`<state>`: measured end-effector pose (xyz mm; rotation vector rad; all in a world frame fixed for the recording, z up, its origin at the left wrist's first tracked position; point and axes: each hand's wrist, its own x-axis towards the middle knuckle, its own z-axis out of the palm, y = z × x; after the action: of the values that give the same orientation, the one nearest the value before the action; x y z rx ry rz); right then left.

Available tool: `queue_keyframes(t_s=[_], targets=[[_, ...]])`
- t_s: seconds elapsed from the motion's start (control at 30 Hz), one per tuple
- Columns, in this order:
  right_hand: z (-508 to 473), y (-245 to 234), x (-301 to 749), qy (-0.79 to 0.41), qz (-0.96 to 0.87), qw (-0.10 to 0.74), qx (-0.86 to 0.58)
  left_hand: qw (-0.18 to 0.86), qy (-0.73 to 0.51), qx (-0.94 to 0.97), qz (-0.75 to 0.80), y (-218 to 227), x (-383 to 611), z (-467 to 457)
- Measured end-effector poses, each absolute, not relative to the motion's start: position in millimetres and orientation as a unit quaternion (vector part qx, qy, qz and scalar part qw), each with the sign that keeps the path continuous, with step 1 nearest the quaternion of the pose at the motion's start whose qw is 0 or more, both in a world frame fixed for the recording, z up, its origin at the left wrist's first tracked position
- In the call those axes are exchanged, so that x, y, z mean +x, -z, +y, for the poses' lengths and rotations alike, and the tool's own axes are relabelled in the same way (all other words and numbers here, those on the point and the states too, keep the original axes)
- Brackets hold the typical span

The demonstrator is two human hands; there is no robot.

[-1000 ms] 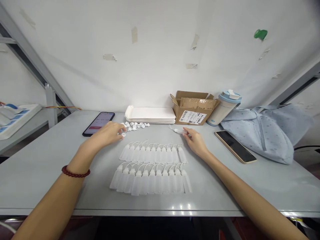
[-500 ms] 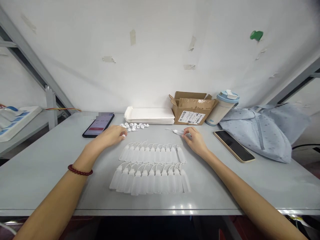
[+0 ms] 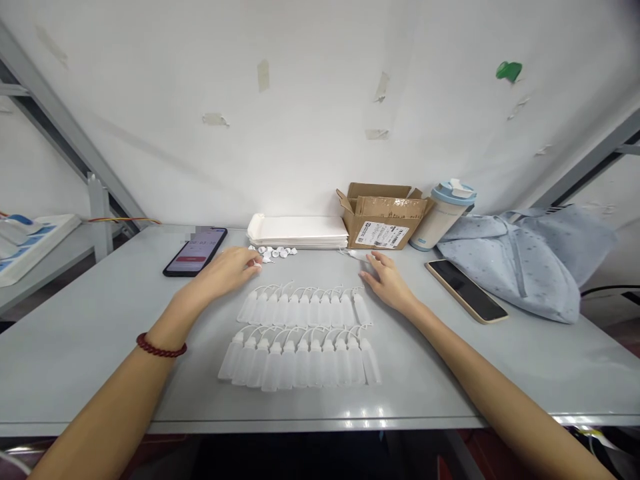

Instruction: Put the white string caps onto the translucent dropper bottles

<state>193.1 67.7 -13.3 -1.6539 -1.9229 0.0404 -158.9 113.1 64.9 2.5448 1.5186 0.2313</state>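
Translucent white bottles [image 3: 303,365] with thin curved tubes are laid flat in two close-set rows. Behind them, small white caps [image 3: 277,253] are loosely clustered; farther right, a single bottle [image 3: 356,255] is seen, partly hidden.

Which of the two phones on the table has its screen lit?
The black-edged phone beside the left hand: it glows, showing a red bar. The beige-edged phone, near the bluish cloth bag, is dark.

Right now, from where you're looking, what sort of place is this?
Probably a workshop or packing spot, though I can't be sure. Small cloudy plastic bottles lie in two neat rows, little white cap-like pieces sit clustered beyond, and an open brown cardboard box stands at the back.
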Motion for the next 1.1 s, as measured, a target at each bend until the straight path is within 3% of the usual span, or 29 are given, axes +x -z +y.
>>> queue_keyframes(t_s=[0.17,0.33,0.43,0.67,1.1], targets=[[49,-21,186,-0.033,-0.719,0.313,-0.62,0.122,-0.127,0.859,0.482,-71,-147,102],[22,-54,174,-0.23,-0.747,0.215,-0.586,0.167,-0.163,0.852,0.469,-71,-139,93],[17,-57,172,-0.275,-0.755,0.174,-0.569,0.188,-0.172,0.848,0.464,-70,-135,91],[21,-53,172,-0.256,-0.758,0.085,-0.594,0.202,-0.192,0.847,0.453,-70,-128,89],[21,-44,164,-0.216,-0.752,0.116,-0.612,0.309,-0.277,0.786,0.458,-70,-115,79]])
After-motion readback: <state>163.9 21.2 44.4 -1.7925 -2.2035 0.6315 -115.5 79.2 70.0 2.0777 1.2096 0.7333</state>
